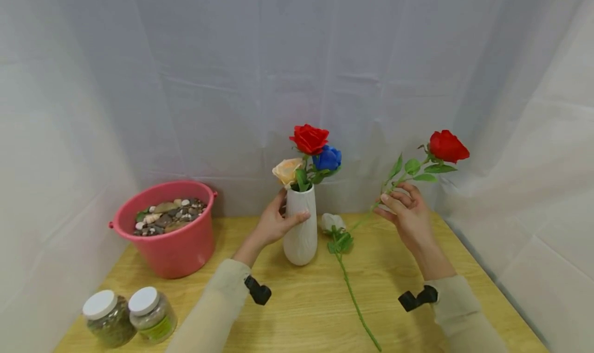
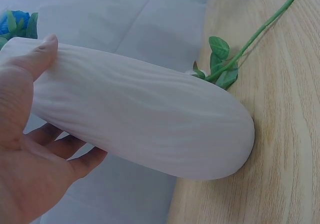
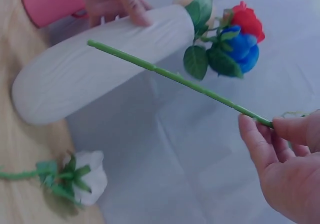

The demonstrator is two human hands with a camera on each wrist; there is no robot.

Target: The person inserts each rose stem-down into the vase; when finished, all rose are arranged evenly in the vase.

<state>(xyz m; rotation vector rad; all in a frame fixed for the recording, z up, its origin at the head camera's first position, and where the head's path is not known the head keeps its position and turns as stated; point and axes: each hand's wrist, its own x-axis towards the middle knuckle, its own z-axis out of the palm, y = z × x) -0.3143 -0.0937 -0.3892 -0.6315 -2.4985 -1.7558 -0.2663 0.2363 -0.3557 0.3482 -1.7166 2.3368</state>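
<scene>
My left hand (image 1: 274,220) grips the upper part of a white ribbed vase (image 1: 300,239), thumb across its front and fingers behind. Out of the vase's mouth rise a red rose (image 1: 310,139), a blue rose (image 1: 327,158) and a cream rose (image 1: 286,171). To the right, my right hand (image 1: 408,214) pinches the green stem (image 3: 200,88) of a second red rose (image 1: 448,147) between thumb and fingers. Its bloom points up and right, and its bare lower end slants down toward the vase. On the table just right of the vase lies a white rose (image 1: 332,223), its stem running toward the front edge.
A pink bucket (image 1: 178,250) filled with pebbles and shells stands at the left. Nearer the front left are two white-lidded jars, one with dark contents (image 1: 111,322) and one with a green label (image 1: 155,319). White sheeting (image 1: 223,85) hangs behind the wooden table (image 1: 287,312).
</scene>
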